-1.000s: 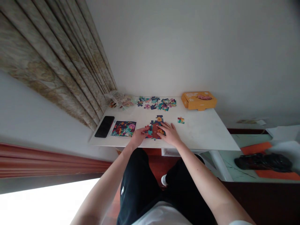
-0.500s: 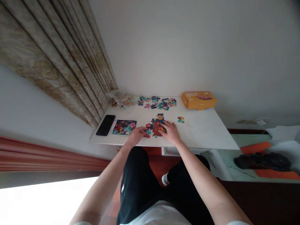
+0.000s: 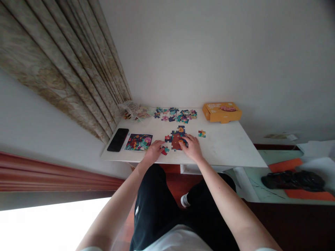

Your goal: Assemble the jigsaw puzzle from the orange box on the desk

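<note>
In the head view, my left hand (image 3: 154, 150) pinches a red and teal puzzle piece (image 3: 165, 150) at the lower left of a partly joined jigsaw (image 3: 177, 142). The piece lies tilted, with a small gap between it and the joined part. My right hand (image 3: 192, 147) rests over the jigsaw's right side, thumb and fingers apart, hiding some of it. A dark piece with red (image 3: 168, 138) sits at the jigsaw's left edge, and a piece with a yellow-orange figure (image 3: 181, 129) is at its top.
A printed reference picture (image 3: 138, 142) and a black phone (image 3: 118, 140) lie to the left. Several loose puzzle pieces (image 3: 184, 115) are heaped at the back, near a clear plastic bag (image 3: 132, 109). One single piece (image 3: 201, 133) and a yellow box (image 3: 222, 112) are to the right.
The joined jigsaw has shifted slightly right. The piece at my left hand has turned and now lies tilted. My right thumb and fingers have drawn slightly to the right.
</note>
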`<state>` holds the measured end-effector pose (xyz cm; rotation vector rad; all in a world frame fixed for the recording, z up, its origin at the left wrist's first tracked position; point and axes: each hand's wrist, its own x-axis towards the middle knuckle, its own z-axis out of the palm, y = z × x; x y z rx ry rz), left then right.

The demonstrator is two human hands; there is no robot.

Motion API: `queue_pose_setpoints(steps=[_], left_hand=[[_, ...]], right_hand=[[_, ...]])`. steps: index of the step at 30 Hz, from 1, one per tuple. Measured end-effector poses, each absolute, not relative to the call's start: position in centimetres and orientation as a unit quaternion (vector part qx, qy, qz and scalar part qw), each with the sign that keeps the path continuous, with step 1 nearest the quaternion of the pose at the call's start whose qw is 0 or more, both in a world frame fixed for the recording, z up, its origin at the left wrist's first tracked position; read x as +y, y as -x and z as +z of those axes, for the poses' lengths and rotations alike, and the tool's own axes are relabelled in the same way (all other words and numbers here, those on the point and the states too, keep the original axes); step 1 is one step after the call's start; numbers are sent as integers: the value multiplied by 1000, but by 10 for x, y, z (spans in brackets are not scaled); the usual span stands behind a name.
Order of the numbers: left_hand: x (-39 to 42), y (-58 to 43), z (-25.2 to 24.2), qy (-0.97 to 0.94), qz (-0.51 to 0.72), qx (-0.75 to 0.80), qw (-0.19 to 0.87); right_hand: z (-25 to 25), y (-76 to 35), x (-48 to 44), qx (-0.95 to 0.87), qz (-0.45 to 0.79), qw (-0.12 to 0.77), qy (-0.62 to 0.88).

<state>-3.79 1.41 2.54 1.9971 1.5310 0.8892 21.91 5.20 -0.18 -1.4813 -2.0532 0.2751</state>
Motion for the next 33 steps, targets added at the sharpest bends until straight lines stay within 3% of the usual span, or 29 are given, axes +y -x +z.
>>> queue_pose_setpoints(steps=[7, 17, 25, 33], left_hand=[[-19, 15, 32, -721, 214, 657, 51], [-1, 29, 26, -795, 288, 508, 164], [38, 35, 15, -841, 304, 410, 179], [50, 41, 6, -860, 263, 409, 157]], right_hand=[[-4, -218, 50, -792, 104, 261, 541], [-11, -220, 53, -797, 103, 254, 539], [-8, -219, 53, -796, 101, 251, 541], [-6, -218, 52, -796, 99, 250, 542]])
